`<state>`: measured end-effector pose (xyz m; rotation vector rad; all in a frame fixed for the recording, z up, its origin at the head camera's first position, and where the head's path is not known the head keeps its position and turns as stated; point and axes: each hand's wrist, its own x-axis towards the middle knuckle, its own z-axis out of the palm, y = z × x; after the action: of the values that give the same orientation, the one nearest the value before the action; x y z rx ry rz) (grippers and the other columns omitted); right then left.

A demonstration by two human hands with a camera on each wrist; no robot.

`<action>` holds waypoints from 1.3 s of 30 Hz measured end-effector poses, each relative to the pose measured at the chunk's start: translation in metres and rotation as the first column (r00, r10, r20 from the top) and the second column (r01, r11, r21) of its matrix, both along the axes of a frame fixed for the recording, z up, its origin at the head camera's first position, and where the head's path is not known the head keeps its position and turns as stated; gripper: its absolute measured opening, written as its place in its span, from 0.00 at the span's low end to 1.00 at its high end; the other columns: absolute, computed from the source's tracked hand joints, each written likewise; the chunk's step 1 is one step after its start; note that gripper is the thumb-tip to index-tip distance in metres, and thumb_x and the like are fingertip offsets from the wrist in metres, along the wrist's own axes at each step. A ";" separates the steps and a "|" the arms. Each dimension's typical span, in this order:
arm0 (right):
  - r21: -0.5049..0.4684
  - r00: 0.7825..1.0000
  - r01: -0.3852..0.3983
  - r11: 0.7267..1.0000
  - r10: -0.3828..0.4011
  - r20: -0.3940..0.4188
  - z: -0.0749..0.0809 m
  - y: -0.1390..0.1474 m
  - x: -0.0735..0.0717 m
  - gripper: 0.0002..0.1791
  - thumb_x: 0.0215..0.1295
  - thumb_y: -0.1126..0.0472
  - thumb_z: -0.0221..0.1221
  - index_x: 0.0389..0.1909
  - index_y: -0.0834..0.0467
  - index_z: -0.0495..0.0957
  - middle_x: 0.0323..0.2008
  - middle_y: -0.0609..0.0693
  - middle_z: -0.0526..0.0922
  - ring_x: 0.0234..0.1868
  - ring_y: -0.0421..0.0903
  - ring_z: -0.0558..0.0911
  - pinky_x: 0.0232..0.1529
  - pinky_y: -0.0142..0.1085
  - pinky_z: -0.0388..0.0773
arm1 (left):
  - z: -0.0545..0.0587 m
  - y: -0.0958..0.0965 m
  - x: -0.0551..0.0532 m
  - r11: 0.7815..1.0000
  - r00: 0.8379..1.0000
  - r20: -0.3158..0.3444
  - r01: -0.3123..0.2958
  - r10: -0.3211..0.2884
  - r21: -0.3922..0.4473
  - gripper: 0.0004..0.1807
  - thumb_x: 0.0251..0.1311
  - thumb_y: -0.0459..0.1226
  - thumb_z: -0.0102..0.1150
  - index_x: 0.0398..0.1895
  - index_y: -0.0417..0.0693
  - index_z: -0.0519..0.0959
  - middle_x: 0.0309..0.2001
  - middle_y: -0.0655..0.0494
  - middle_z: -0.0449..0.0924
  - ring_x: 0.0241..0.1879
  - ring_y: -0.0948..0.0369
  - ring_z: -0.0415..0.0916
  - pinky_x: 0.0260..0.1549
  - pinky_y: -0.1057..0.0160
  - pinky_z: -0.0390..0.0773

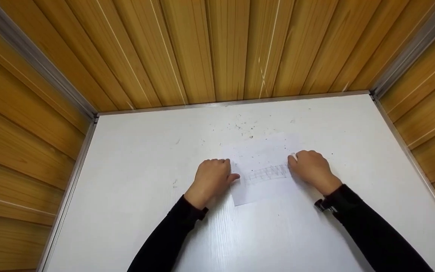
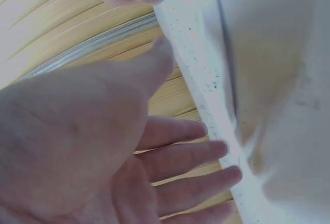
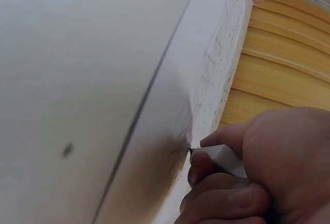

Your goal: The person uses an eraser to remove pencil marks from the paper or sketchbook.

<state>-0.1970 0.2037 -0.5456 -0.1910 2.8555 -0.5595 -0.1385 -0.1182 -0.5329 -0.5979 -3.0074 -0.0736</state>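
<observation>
Paper sheet [image 1: 266,192], white, flat on the worktop, right of its middle in the head view. Biggest first: wood-look plank walls [image 1: 229,49] at back, left and right, with pale scuffs on the back one; grey metal rails [image 1: 32,53] in the corners and along the worktop edge. White worktop [image 1: 138,170], glossy near the person, a few smudges left of the sheet. Black sleeves [image 1: 164,241] on both forearms, coming in from the bottom. Sheet sits slightly skewed, between the two hands.

Left hand [image 1: 213,175] at the sheet's left edge, thumb pointing in over the paper; left wrist view shows fingers loosely extended and a bit apart, nothing held. Can't tell how firmly it presses, if at all. Right hand [image 1: 312,168] at the sheet's right edge, fingers curled, thumb and forefinger pinching a small block.

Pencil-drawn band [image 1: 264,175], grey grid-like lines, runs across the sheet between the hands, slanting up to the right. Dark wrist-worn device [image 1: 325,206] at the right cuff. Small block = white eraser [image 3: 224,159], its darkened tip down at the paper. Dark specks [image 1: 251,136] scattered over the sheet's upper part and the worktop behind it.
</observation>
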 end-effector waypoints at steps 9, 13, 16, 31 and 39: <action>-0.048 0.995 -0.097 0.994 0.097 -0.005 0.006 -0.078 -0.013 0.30 0.85 0.46 0.49 0.49 0.69 0.88 0.48 0.69 0.89 0.51 0.66 0.87 0.57 0.61 0.84 | -0.008 0.009 0.008 0.998 0.999 0.005 0.047 -0.046 -0.032 0.28 0.70 0.61 0.69 0.49 0.44 0.88 0.48 0.50 0.87 0.49 0.51 0.88 0.46 0.56 0.89; -0.027 0.987 -0.158 0.987 0.158 -0.011 0.005 -0.115 -0.016 0.30 0.85 0.45 0.50 0.48 0.68 0.88 0.48 0.68 0.90 0.51 0.66 0.88 0.57 0.61 0.85 | -0.010 0.010 0.010 0.997 0.980 0.200 0.015 0.000 -0.074 0.51 0.71 0.68 0.63 0.81 0.37 0.71 0.82 0.40 0.71 0.81 0.44 0.71 0.79 0.46 0.75; 0.000 0.981 -0.195 0.981 0.195 -0.012 0.003 -0.135 -0.017 0.29 0.85 0.46 0.50 0.47 0.67 0.89 0.48 0.68 0.91 0.53 0.67 0.88 0.56 0.62 0.86 | -0.011 0.013 0.011 0.997 0.960 0.280 0.011 0.011 -0.078 0.60 0.68 0.71 0.63 0.86 0.35 0.62 0.87 0.37 0.59 0.87 0.42 0.60 0.85 0.45 0.65; -0.016 0.996 -0.059 0.998 0.060 0.068 0.006 -0.037 -0.058 0.32 0.85 0.45 0.46 0.50 0.71 0.85 0.50 0.72 0.88 0.49 0.67 0.86 0.57 0.62 0.83 | -0.006 0.022 0.007 0.980 0.969 0.243 0.008 0.041 -0.199 0.63 0.65 0.75 0.61 0.85 0.35 0.63 0.87 0.38 0.60 0.87 0.45 0.61 0.85 0.48 0.66; 0.034 0.998 -0.013 0.999 0.011 0.068 0.011 -0.002 -0.069 0.32 0.84 0.47 0.44 0.49 0.73 0.83 0.49 0.72 0.85 0.44 0.63 0.80 0.50 0.58 0.82 | -0.006 0.018 0.005 0.983 0.963 0.260 -0.018 0.065 -0.182 0.63 0.65 0.74 0.62 0.86 0.35 0.63 0.87 0.38 0.59 0.88 0.44 0.58 0.86 0.48 0.64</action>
<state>-0.2664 0.2018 -0.5345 -0.1795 2.7938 -0.5046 -0.1331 -0.0998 -0.5389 -0.5816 -3.3113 0.1306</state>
